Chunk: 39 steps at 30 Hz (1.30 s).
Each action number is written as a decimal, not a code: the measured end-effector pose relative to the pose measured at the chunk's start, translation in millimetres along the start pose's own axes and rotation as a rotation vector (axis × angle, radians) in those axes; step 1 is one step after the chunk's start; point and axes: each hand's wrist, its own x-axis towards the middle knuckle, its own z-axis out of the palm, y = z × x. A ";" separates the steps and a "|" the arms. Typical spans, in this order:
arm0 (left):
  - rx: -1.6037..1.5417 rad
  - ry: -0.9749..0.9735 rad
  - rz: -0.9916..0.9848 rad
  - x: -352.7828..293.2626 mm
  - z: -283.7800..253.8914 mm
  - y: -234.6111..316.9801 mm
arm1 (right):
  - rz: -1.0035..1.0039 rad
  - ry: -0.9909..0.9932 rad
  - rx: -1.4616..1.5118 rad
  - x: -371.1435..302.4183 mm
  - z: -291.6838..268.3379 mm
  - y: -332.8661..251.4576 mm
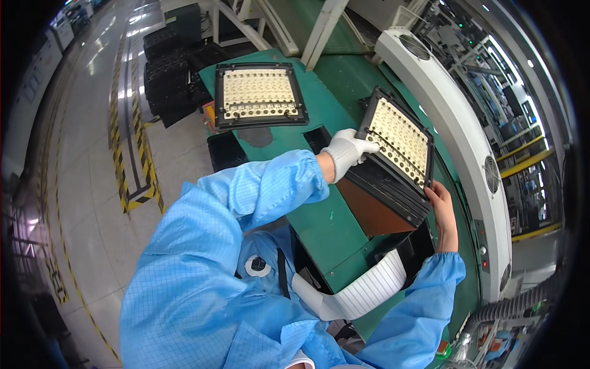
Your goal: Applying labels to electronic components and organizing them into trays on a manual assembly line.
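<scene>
A black-framed tray (399, 135) with a cream panel and rows of small round dark spots tilts above a stack of black trays (387, 194). My left hand (350, 150), in a white knit glove, is closed on its left edge, thumb over the frame. At the tray's near right corner is my bare right hand (441, 206), fingers curled round the edge. Whether the right fingers also touch the stack below is hidden. A similar black-framed tray (264, 120) lies flat on the green table at the far left.
The stack rests on a brown block (375, 212) on the green table (319, 227). A white curved machine housing (458, 123) with fans runs along the right. White striped sheeting (369, 286) hangs near my body. Black trays (172, 86) are piled on the floor at the far left.
</scene>
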 end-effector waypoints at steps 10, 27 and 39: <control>0.028 -0.022 -0.030 -22.8 -42.4 6.7 | 0.146 0.054 -0.122 -1.1 3.2 -11.7; 0.542 0.567 -0.009 -35.5 -377.1 -11.8 | -0.967 -0.211 -0.615 -92.1 159.6 -222.3; 0.094 0.584 0.033 -83.4 -290.3 -13.7 | -1.061 -0.131 -0.653 79.1 339.3 -163.6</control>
